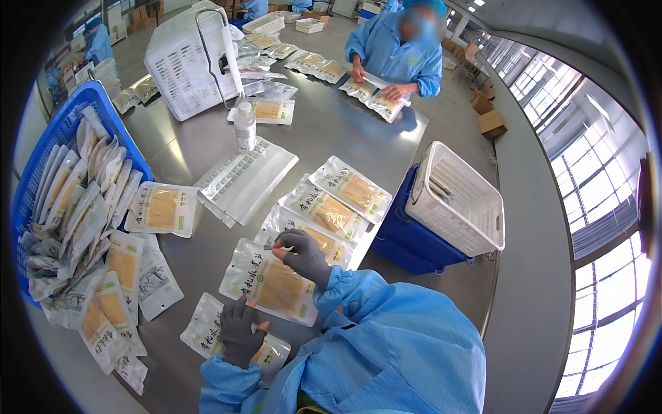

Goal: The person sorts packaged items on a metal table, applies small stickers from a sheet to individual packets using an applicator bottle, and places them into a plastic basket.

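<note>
On the steel table, a row of printed plastic food pouches with pale yellow contents lies flat. My right hand, in a grey fingerless glove, pinches a small piece, perhaps a label, above the upper edge of a pouch. Gloved the same way, my left hand rests over the nearest pouch, its fingertips at the lower edge of the pouch beside it; whether it grips anything is unclear. Printed sheets, perhaps of labels, lie further back, with a white bottle on their far end.
A blue basket at the left overflows with filled pouches. A white crate stands tilted at the back. Right of the table, another white crate sits on blue crates. A co-worker handles pouches at the far edge.
</note>
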A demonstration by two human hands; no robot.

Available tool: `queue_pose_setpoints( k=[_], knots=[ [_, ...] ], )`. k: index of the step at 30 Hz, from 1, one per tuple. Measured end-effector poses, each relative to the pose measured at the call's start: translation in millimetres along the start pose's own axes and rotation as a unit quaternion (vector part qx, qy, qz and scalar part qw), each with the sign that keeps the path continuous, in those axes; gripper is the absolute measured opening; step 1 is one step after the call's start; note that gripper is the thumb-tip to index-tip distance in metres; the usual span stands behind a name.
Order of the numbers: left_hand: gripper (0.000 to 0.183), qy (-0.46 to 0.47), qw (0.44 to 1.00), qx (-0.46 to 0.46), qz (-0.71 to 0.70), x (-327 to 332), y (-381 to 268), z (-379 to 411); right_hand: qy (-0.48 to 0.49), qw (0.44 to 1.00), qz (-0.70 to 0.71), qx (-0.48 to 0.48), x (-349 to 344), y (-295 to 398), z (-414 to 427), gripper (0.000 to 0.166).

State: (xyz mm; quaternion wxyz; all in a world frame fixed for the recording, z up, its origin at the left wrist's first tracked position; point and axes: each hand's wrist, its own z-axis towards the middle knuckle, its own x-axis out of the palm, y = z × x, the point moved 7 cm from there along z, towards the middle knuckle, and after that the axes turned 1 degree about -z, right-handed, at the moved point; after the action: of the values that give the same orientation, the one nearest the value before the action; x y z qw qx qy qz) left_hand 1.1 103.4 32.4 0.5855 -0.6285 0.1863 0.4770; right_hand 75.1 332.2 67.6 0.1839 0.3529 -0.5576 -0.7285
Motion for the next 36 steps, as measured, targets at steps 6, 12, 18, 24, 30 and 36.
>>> queue_pose_setpoints(
  k=[6, 12, 18, 24, 30, 36],
  knots=[
    [0.054, 0.033, 0.994, 0.045, 0.09, 24.7, 12.5, -28.7, 0.003, 0.997, -0.016, 0.076, 0.8, -11.7, -8.0, 0.015],
    [0.05, 0.024, 0.997, 0.035, 0.067, 18.7, 13.6, -25.3, 0.047, 0.998, -0.002, 0.05, 40.1, -10.7, 4.4, 0.016],
    [0.049, 0.02, 0.998, 0.014, 0.052, 13.9, 19.5, -22.8, 0.053, 0.997, -0.042, -0.022, 57.3, -9.1, 15.3, 0.014],
    [0.049, 0.002, 0.998, 0.024, 0.052, 1.2, 36.0, -44.5, 0.105, 0.992, 0.059, 0.036, 71.4, -36.2, 23.5, 0.014],
    [0.045, 0.01, 0.999, -0.035, 0.028, -10.8, 38.3, -33.7, 0.059, 0.979, 0.128, 0.148, 48.2, -29.1, 11.2, 0.014],
    [0.047, -0.086, 0.994, -0.058, -0.023, -9.0, 49.5, 15.3, 0.119, 0.964, 0.155, 0.18, 82.1, -33.4, 26.6, 0.018]
  ],
)
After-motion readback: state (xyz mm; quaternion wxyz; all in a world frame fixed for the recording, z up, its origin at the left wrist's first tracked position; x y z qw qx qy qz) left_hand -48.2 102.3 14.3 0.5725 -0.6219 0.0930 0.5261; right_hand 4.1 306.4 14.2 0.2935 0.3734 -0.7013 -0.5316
